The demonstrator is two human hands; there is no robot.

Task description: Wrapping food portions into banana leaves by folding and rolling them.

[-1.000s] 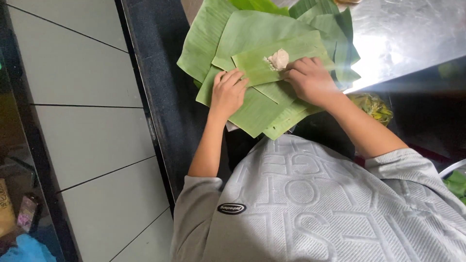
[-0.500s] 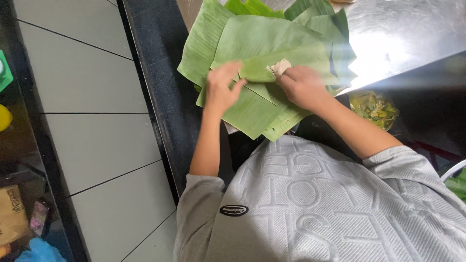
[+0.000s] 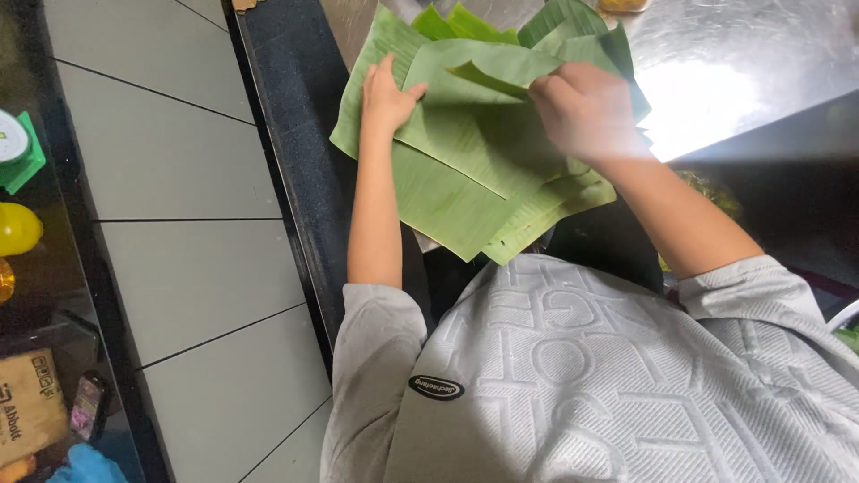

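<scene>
1. Left hand (image 3: 386,97): lies flat, palm down, fingers spread, on the left part of the top banana leaf (image 3: 465,134). No closed grip; it presses the leaf, nothing is held.
2. Right hand (image 3: 586,112): motion-blurred, fingers curled over the right side of the same leaf, at the folded-over flap (image 3: 488,76). It looks closed on the leaf edge, but the blur is too heavy; I cannot tell whether the grip is actually shut.
3. Top leaf: sits on the leaf stack (image 3: 447,206), between the two hands. Its upper edge is folded down towards the person, and the fold runs roughly from one hand to the other.
4. Stack: several green leaves fanned out and overlapping on the metal desk (image 3: 743,72). The near corners overhang the desk's front edge, above the person's lap.
5. Desk: shiny steel with a strong glare patch just right of the right hand. A dark front edge (image 3: 286,134) runs along its left side.
6. Grey tiled floor (image 3: 179,179) lies left of the desk.
7. Person wears a light grey embossed shirt (image 3: 582,376) with short sleeves; both forearms are bare.
8. Far left edge: a yellow round object (image 3: 16,228) and a green-and-white item (image 3: 18,148), both well apart from the hands.
</scene>
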